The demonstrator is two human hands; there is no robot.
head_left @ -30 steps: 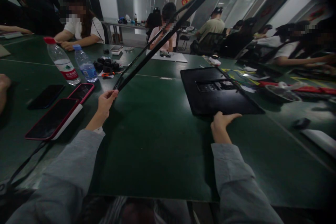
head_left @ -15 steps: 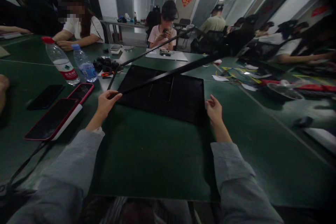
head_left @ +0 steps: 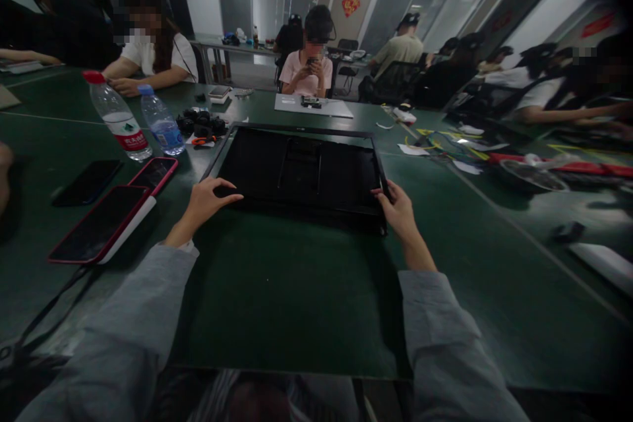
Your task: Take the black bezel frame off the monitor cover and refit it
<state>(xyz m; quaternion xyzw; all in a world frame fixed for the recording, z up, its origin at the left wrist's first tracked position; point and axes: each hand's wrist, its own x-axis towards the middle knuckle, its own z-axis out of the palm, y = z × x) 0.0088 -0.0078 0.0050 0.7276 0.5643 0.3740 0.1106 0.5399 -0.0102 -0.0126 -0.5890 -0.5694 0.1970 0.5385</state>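
Note:
A thin black rectangular frame (head_left: 302, 129), like a screen bezel, lies over or just above a flat black panel (head_left: 341, 175) with a raised middle section. At the panel's near left corner is my left hand (head_left: 205, 203), its thumb and fingers parted with a gap between them. My right hand (head_left: 397, 206) grips the frame's right side, fingers on the inner side of the bar. I cannot tell whether the frame's near edge rests on the panel.
To the left are two water bottles (head_left: 126, 128), several phones (head_left: 99, 224) and a dark cable bundle (head_left: 200, 124). Wires (head_left: 445, 140) and a bowl (head_left: 533, 175) lie to the right. Across the table a person (head_left: 307, 72) sits behind a white board (head_left: 336, 107).
The black frame, earlier slanted up in the air from my left hand, has come down level over the panel. My left fingers have parted; my right hand has taken hold of its right side.

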